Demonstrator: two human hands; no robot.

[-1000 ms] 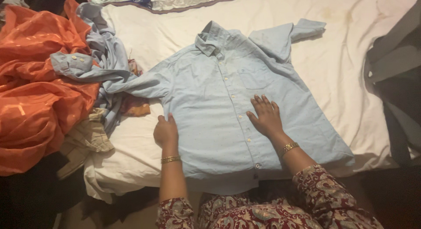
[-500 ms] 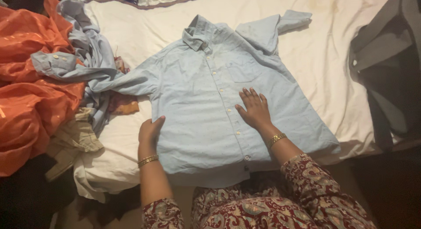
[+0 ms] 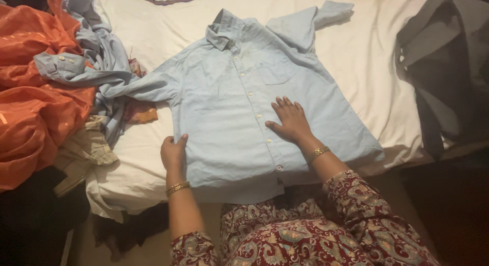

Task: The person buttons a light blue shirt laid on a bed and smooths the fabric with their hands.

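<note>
The left hand (image 3: 174, 153) lies near the lower left, fingers curled loosely with the thumb raised, its bare forearm running straight back toward the body and a gold bangle at the wrist. The right hand (image 3: 289, 121) lies flat, palm down and fingers spread, further in and to the right, its wrist bangled and forearm angled back right into a patterned sleeve.

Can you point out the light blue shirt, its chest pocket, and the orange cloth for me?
light blue shirt (image 3: 224, 143): head view, on its front panel left of the buttons.
chest pocket (image 3: 275, 72): head view, on the middle of the pocket.
orange cloth (image 3: 35, 118): head view, on the big fold at the left.
</note>
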